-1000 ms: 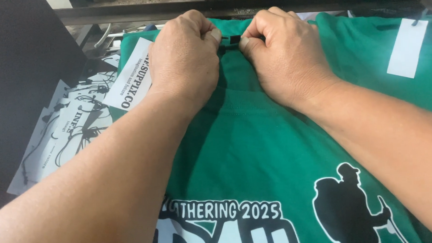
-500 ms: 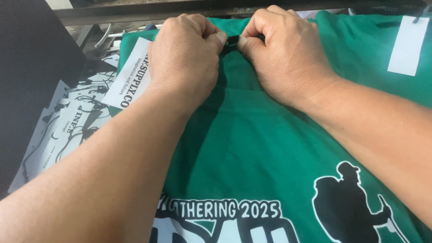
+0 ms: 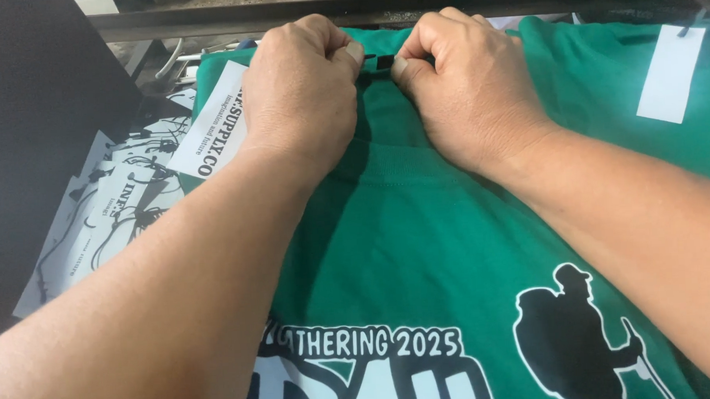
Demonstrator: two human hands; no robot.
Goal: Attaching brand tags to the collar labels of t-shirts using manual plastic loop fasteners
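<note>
A green shirt (image 3: 419, 236) lies flat and fills most of the view beneath both forearms, its printed side up; near the wrists' lower end the print shows white lettering and, under the right forearm, a black figure of a hiker with a stick (image 3: 568, 334) outlined in white. To the left of the left arm a large dark panel (image 3: 30, 132) stands at an angle, and between it and the shirt lie overlapping white printed sheets (image 3: 112, 216) with black marks. A dark metal bar (image 3: 285, 13) runs across just beyond the knuckles of both hands. A white card with black lettering (image 3: 211, 130) rests on the shirt's left edge, touching the outer side of the left hand. A plain white tag (image 3: 670, 74) lies on green cloth well to the right of the right hand. The left hand (image 3: 300, 91) is curled into a loose fist, knuckles up, thumb and forefinger pinched at the shirt's top edge. The right hand (image 3: 469, 89) is curled the same way, thumb tip pressed toward the forefinger. Between the two thumbs sits a small black piece (image 3: 375, 65) at the shirt's collar edge; each hand pinches one end of it, the thumbs nearly touching. What the piece is cannot be told; it is mostly hidden by the fingertips.
</note>
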